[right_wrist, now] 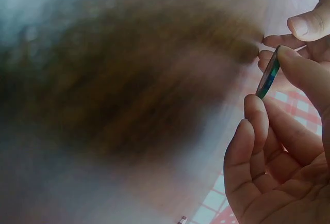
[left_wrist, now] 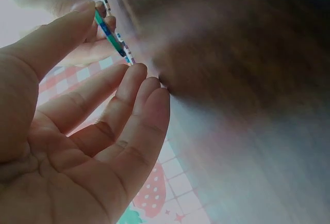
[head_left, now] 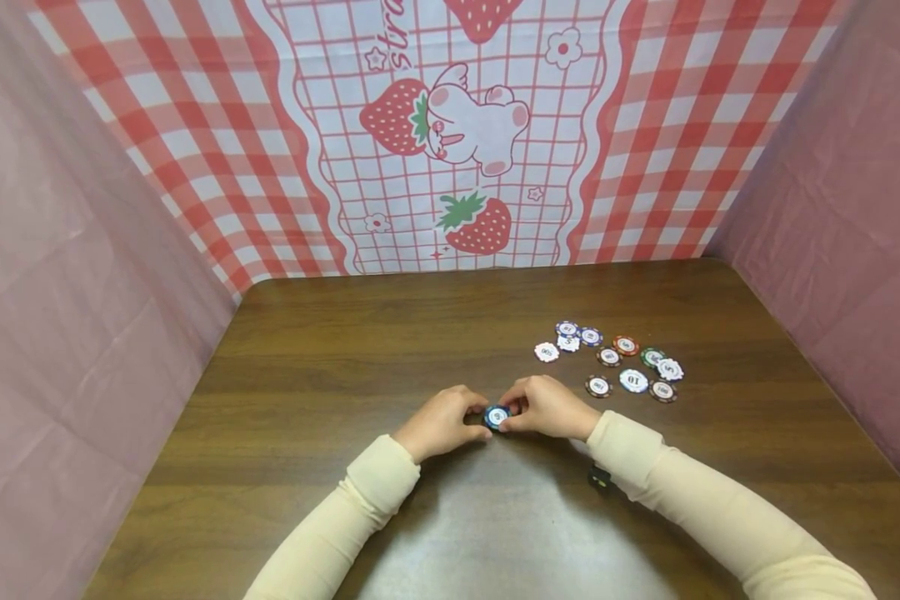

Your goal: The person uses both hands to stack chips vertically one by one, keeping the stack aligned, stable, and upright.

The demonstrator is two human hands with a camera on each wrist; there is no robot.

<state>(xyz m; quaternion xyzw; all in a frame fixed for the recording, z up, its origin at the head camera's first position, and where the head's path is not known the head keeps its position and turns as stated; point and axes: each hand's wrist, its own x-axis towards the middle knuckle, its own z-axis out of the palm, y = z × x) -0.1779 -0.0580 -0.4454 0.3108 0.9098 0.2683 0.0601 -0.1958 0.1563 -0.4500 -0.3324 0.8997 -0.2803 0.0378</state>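
A poker chip (head_left: 497, 417) with a blue-and-green edge and a white centre is at the middle of the table, between the two hands. My right hand (head_left: 549, 407) pinches it by the edge; in the right wrist view the chip (right_wrist: 269, 73) spans from the thumb tip to a fingertip. From the other side, my left hand (head_left: 444, 422) curves loosely toward it, thumb and fingers spread apart with a gap between them. In the left wrist view, the left thumb tip overlaps the chip (left_wrist: 107, 32) and the left palm (left_wrist: 77, 152) shows nothing in it.
Several loose poker chips lie scattered at the right rear of the table, among them a white one (head_left: 633, 381), a red one (head_left: 626, 345) and a brown one (head_left: 598, 386). Some overlap. A small dark device (head_left: 600, 477) shows under the right cuff. A strawberry-print cloth (head_left: 450, 225) hangs behind the table.
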